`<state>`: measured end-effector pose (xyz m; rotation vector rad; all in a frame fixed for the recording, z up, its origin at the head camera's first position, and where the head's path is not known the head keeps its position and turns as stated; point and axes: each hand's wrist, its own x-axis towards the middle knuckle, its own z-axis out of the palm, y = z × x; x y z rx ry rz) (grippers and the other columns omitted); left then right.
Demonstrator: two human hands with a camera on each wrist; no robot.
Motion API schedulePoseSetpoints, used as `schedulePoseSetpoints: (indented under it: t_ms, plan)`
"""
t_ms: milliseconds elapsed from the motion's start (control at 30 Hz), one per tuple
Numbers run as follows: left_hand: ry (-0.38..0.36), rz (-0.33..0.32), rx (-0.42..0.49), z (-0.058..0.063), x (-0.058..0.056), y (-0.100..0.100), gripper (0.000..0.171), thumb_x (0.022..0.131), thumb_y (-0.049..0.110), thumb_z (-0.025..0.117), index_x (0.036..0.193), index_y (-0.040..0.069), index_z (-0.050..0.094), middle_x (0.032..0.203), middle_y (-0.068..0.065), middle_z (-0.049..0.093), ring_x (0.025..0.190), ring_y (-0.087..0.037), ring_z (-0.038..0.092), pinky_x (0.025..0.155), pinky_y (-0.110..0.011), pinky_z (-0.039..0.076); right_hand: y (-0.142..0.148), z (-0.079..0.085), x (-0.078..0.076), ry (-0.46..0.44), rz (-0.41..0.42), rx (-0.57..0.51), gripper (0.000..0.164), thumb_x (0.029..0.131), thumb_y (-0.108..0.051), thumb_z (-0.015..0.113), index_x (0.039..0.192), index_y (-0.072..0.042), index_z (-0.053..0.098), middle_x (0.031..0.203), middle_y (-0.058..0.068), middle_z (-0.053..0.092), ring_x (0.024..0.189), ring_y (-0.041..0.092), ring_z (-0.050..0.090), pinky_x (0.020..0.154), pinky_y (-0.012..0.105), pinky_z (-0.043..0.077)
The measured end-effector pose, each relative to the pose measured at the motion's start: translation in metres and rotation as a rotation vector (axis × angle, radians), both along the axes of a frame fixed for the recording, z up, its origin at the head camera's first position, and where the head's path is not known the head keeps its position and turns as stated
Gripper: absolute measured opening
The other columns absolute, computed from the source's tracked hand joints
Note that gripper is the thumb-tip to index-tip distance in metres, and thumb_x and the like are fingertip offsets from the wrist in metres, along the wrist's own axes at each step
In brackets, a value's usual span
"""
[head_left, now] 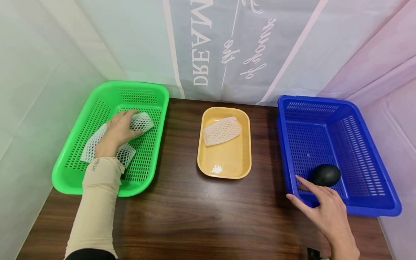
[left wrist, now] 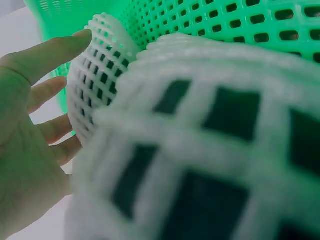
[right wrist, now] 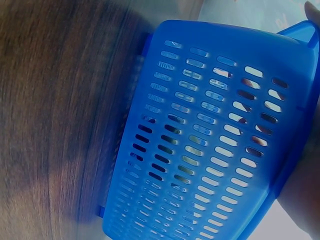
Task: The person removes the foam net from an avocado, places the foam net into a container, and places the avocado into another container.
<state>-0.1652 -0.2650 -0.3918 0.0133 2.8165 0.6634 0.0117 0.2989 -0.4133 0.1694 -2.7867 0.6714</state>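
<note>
1. Clearly, the main relation is at the left hand (head_left: pixel 118 131): the white net (head_left: pixel 142 122) lies in the green basket (head_left: pixel 133 190), just at the fingers, and comes out to the right of them.
2. Its long axis runs mostly from left to right, the right end turned slightly away from the person. It therefore crosses the line of the forearm, and a pinch with thumb near and fingers far seems suitable.
3. The left hand is not closed: its fingers are stretched and spread, and in the left wrist view the thumb seems to touch the mesh.
4. The left net (head_left: pixel 93 144) lies partly under this hand, and the near net (head_left: pixel 126 156) beside the wrist; I judge they could be caught by mistake.
5. The right hand (head_left: pixel 326 209) is well apart, at the blue basket (head_left: pixel 373 211), thumb outside the rim and index finger over it; whether it grips, I cannot tell. The dark oval (head_left: pixel 326 174) is just beyond its fingers.
6. Between the baskets, the tray (head_left: pixel 227 159) on the bench (head_left: pixel 208 216) holds the pale net (head_left: pixel 222 131), away from both hands.
</note>
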Motion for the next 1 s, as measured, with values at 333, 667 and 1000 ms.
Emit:
schedulePoseSetpoints:
  t_ms: [333,667,1000]
  plan:
    - [-0.058,0.021,-0.002,-0.013,-0.004,-0.008,0.091,0.086,0.022,0.077,0.157,0.012,0.022,0.157,-0.033,0.019,0.142,-0.058,0.015,0.109,-0.077,0.013,0.001,-0.002,0.0,0.034,0.015,-0.004,0.066,0.064,-0.03,0.091,0.127,-0.025,0.069,0.09,0.007,0.077,0.09,0.027,0.059,0.089,0.051,0.039]
    - [-0.122,0.03,0.029,-0.023,-0.005,-0.015,0.099,0.084,0.019,0.079,0.159,0.015,0.014,0.157,-0.034,0.015,0.141,-0.058,0.017,0.105,-0.077,0.023,-0.001,-0.003,0.0,0.023,0.004,-0.001,0.066,0.064,-0.03,0.091,0.127,-0.024,0.069,0.091,0.009,0.077,0.092,0.036,0.062,0.089,0.052,0.039]
    - [-0.13,0.046,0.044,-0.026,-0.006,-0.016,0.102,0.084,0.012,0.078,0.16,0.015,0.011,0.157,-0.034,0.013,0.141,-0.058,0.016,0.105,-0.075,0.026,0.001,-0.005,0.0,0.032,0.005,0.005,0.066,0.065,-0.031,0.09,0.127,-0.026,0.069,0.091,0.007,0.077,0.091,0.032,0.061,0.09,0.052,0.04]
